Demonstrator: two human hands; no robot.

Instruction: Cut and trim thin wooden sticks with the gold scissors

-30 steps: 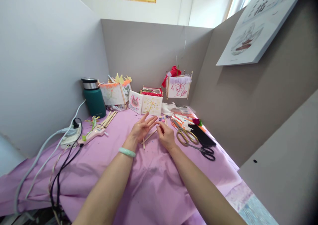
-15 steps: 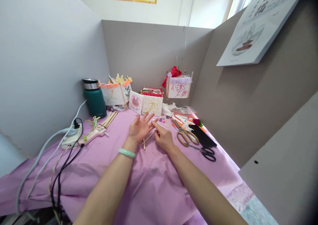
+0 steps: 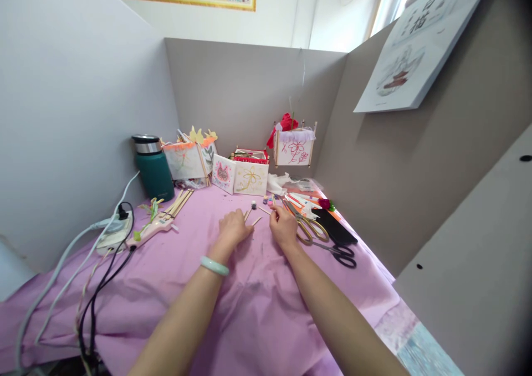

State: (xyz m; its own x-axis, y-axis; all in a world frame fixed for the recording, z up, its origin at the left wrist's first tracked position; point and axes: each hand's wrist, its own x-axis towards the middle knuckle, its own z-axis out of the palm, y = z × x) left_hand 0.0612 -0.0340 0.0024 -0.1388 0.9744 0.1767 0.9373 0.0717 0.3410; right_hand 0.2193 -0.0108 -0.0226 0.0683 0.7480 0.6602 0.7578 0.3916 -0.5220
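Observation:
My left hand point(image 3: 234, 227), palm down with a pale green bangle on the wrist, has its fingers closed over thin wooden sticks point(image 3: 256, 221). The stick ends show beyond the thumb and fingertips; the gripped part is hidden. My right hand point(image 3: 284, 227) pinches another thin stick point(image 3: 265, 210), which points left toward the left hand. A small dark and white piece point(image 3: 254, 205) lies on the cloth just beyond both hands. Gold-handled scissors point(image 3: 305, 229) lie close to the right of my right hand.
Black-handled scissors point(image 3: 344, 256) and a black phone-like slab point(image 3: 334, 226) lie right. Behind stand decorated paper boxes point(image 3: 251, 178). At left are a green bottle point(image 3: 154, 171), a pink glue gun point(image 3: 152, 231), a stick bundle point(image 3: 182, 202) and a power strip point(image 3: 116, 237) with cables.
My left hand has turned from an open, upturned palm to palm down and closed over the sticks. My right hand has moved away from it to the right, still pinching its stick.

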